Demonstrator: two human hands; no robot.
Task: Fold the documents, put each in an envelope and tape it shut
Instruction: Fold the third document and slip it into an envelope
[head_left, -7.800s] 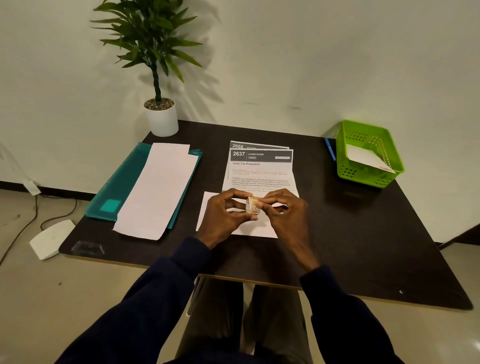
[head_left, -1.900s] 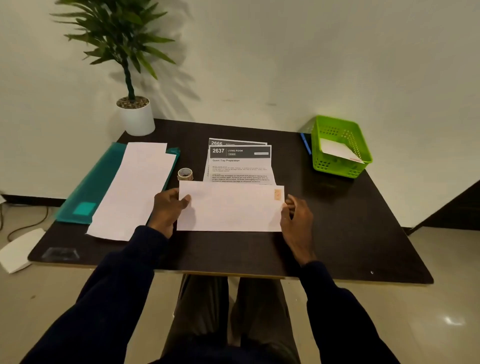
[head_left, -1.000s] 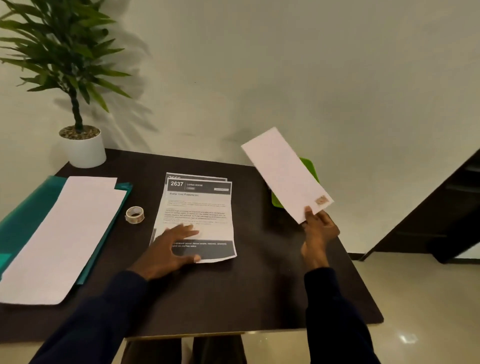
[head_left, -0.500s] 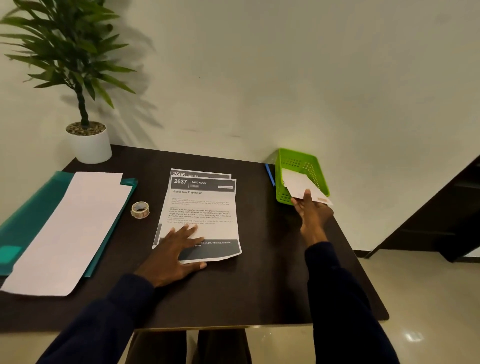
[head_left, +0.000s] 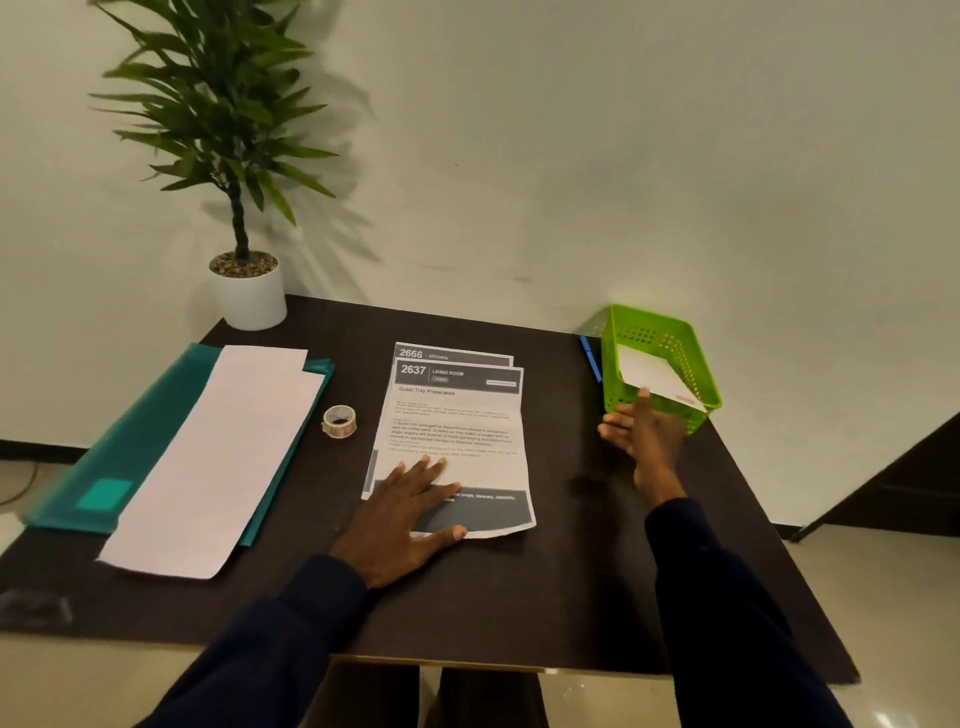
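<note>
- Head view, right side: the right hand (head_left: 641, 434) hovers just in front of the green basket (head_left: 696, 364), fingers (head_left: 644, 400) spread and empty. One fingertip appears to touch the near edge of the sealed envelope (head_left: 652, 376) lying tilted inside the basket, though contact is hard to confirm at this angle.
- Head view, centre: the left hand (head_left: 402, 519) lies flat, fingers apart, on the lower part of the top document (head_left: 457, 441), headed 2637. A second sheet (head_left: 452, 355), headed 2666, shows beneath its far edge.
- Head view, left side: the tape roll (head_left: 339, 421) stands just beside the documents; blank envelopes (head_left: 223, 457) lie on a teal folder (head_left: 130, 441) on the dark surface (head_left: 571, 571).
- Step in hand, by judgement: one finished envelope is being deposited, and the next document is pinned for folding.
- Next move, by judgement: the right hand must come to the sheet's near edge so both hands can fold it squarely to envelope width.
</note>
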